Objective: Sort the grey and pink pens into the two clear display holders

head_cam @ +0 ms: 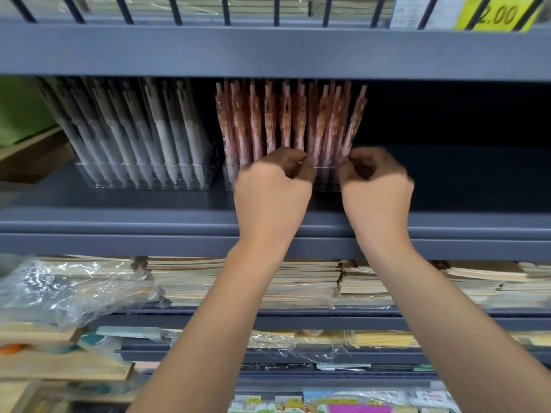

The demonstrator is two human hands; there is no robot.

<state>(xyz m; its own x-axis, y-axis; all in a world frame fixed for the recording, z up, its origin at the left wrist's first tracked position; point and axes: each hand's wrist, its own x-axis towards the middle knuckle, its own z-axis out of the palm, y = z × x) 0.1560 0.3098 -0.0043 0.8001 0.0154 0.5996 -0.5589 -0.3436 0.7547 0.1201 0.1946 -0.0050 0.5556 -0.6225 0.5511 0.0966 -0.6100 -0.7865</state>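
Note:
Several grey pens stand in rows in a clear display holder at the left of a grey-blue shelf. To its right, several pink pens stand in a second clear holder, mostly hidden behind my hands. My left hand is at the holder's front with fingers curled around the lower ends of the pink pens. My right hand is at the holder's right end, fingers pinched at the lowest part of the rightmost pink pens; it is blurred.
The grey-blue shelf runs dark and open to the right of the pink pens. A shelf beam hangs close above the pen tops. Stacked notebooks and crumpled plastic wrap fill the shelves below.

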